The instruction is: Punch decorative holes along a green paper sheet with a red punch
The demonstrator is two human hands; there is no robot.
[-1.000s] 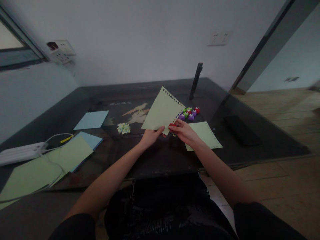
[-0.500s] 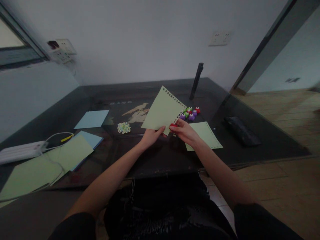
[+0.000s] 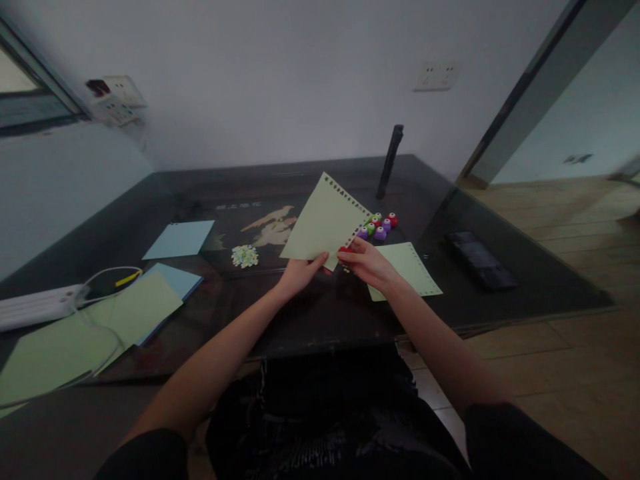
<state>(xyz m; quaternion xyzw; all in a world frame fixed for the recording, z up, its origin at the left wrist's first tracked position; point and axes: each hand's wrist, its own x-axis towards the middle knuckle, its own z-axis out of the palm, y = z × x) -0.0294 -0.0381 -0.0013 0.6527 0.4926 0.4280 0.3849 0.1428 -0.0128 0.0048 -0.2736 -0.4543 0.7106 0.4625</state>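
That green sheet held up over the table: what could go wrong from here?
The green sheet is held by its lower corner only in the left hand, so it may flop or tear along the punched edge. The red punch in the right hand could bite crooked. Punched bits may scatter beyond the confetti pile.

The scene is dim and underexposed, with soft daylight from the window [image 3: 30,93] at the upper left and from the brighter room past the door frame [image 3: 530,100] on the right, so the white wall [image 3: 280,73] reads grey. The dark desk [image 3: 320,313] has a glossy top that carries faint pale reflections, and the lap below it falls into near-black shadow with little detail. The wide lens bends straight lines near the edges, and the picture is soft and slightly smeared towards the corners, sharpest near the middle.
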